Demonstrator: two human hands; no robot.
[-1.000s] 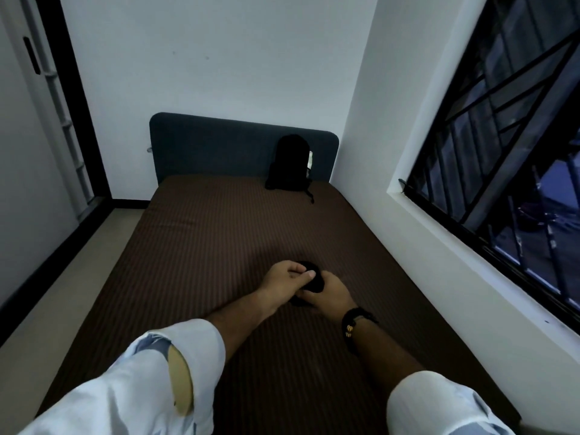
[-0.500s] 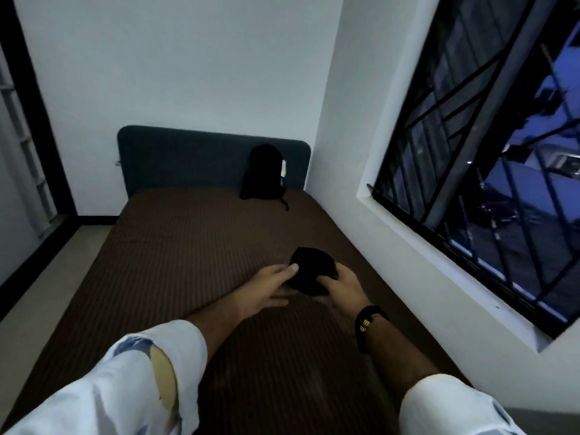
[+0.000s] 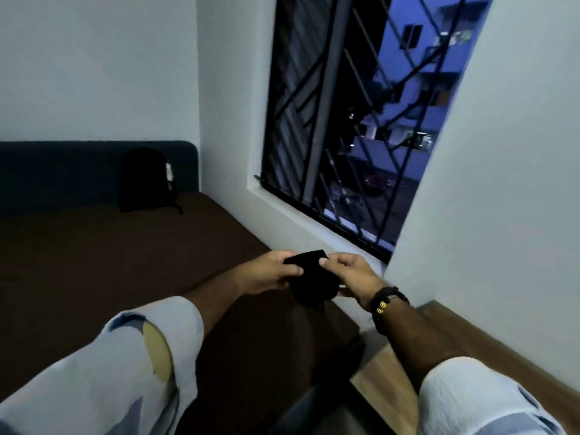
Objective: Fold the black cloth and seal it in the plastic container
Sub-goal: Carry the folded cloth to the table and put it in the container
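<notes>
Black cloth (image 3: 309,279) sits bunched between your two hands at about five o'clock of the head view's centre, lifted off the brown mattress (image 3: 125,277) near its right-hand edge. Your left hand (image 3: 270,274) pinches the upper left corner between thumb and fingertips, and your right hand (image 3: 351,276) pinches the upper right corner the same way, so both grips are narrow and closed on fabric, with the rest hanging down in a dark lump below them. Judging from that, you are in the folding step, with the cloth already compact; the plastic container is nowhere in this view, so the next move calls for squaring the bundle and then finding the container, probably off to one side. Mind your margins: the mattress edge runs just under your right wrist, with a strip of wooden surface (image 3: 392,381) beyond it at four o'clock, and the white wall and window sill (image 3: 301,215) close in at two o'clock. Open room lies to nine o'clock, where the mattress stretches bare toward the headboard (image 3: 62,171) and the black backpack (image 3: 146,180) leaning on it at ten o'clock, well apart from your hands.
</notes>
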